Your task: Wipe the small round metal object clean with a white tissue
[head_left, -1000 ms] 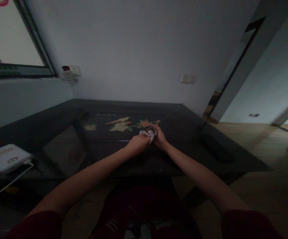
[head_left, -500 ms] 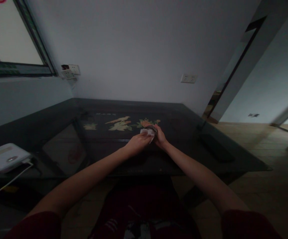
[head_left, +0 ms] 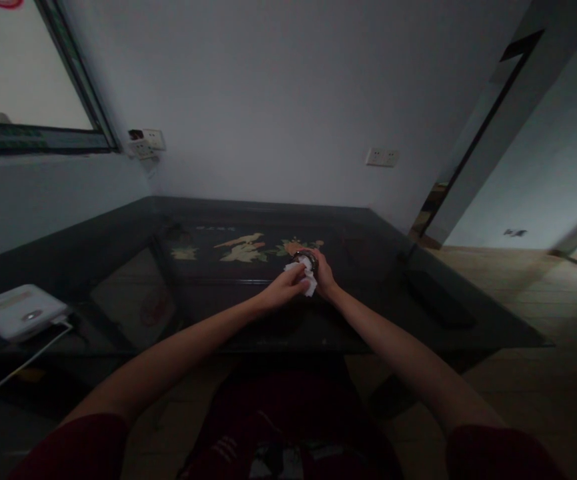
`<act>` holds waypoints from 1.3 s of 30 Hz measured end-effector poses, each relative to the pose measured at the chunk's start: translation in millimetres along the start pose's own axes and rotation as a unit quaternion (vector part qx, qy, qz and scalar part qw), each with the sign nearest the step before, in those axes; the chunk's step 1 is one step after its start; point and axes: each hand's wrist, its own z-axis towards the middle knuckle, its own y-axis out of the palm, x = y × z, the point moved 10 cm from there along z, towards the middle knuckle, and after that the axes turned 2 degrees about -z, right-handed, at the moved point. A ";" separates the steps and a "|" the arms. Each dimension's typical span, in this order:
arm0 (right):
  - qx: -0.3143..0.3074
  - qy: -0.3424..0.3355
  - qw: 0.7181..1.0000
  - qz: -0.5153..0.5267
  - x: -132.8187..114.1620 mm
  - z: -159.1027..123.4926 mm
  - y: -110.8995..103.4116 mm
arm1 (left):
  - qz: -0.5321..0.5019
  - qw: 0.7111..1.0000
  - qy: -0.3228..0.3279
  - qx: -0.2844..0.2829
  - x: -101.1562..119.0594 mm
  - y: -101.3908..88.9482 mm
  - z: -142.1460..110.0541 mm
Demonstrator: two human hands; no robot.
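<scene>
Above the dark glass-topped table (head_left: 278,333), both of my hands are close together. My right hand (head_left: 324,275) wraps round the far right side of a small, dark, shiny round cup (head_left: 296,256), whose opening is turned toward me. White tissue (head_left: 310,285) is pinched in my left hand (head_left: 284,287) and pressed into or against the cup's mouth. Part of the tissue hangs out below my left fingers. My hands hide most of the cup's body.
A white box-shaped device (head_left: 18,312) with a white cable (head_left: 23,365) sits at the table's left. On the right lies a flat dark object (head_left: 441,299). Bird-and-flower decoration (head_left: 243,249) shows beneath the glass. Wall sockets (head_left: 382,157) are behind the table.
My left hand has shifted slightly, and the tissue now sits in a different shape at the cup's mouth. The cup has turned so that more of its rim shows.
</scene>
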 end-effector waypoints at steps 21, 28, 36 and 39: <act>-0.035 0.122 0.991 0.037 20.3 0.9 -3.2 | 0.589 0.797 0.136 0.000 29.2 12.5 -19.3; -0.064 0.088 0.994 0.020 6.6 -5.1 7.6 | 0.492 0.860 0.136 -0.017 33.6 31.4 -18.7; -0.030 0.068 0.997 0.016 1.9 -2.8 2.6 | 0.216 0.975 0.043 -0.022 13.3 24.7 -4.3; -0.020 0.062 0.998 0.020 1.2 -2.2 1.3 | 0.241 0.969 0.040 -0.030 12.8 23.0 -4.1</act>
